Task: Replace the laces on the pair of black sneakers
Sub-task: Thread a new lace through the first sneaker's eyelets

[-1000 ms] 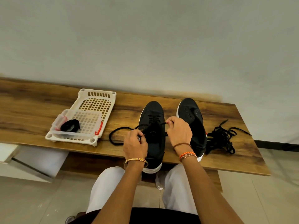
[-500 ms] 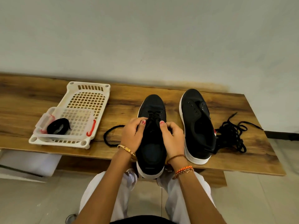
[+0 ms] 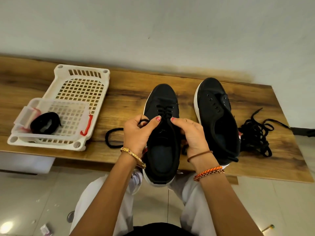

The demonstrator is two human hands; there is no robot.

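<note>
1. Black canvas sneaker with white sole, the one being laced: sits at the near edge of the wooden bench, heel overhanging toward the person, toe pointing away toward the wall. Long axis runs straight out from the body, between the two hands.
2. Left hand: fingers curled, pinching the black lace at the left eyelet row, thumb tip on the upper. A slack loop of the same lace trails left on the bench.
3. Right hand: fingers curled, gripping the shoe's right side at the eyelets, thumb pressing in. Lace probably pinched under it too; can't confirm, fingers hide it.
4. Lacing: a few crossings done at the toe end; upper eyelets toward the tongue look open. Judgement: first shoe partly laced.
5. Key relation: next free eyelets lie just under the two thumbs, both hands equally near. Next pull likely goes across the shoe's axis.
6. Second black sneaker: just right of the first, no lace, eyelets bare.
7. Tangled pile of black laces: right of that shoe, touching it.
8. White plastic lattice basket: well left; holds a clear plastic box with a coiled black lace inside.
</note>
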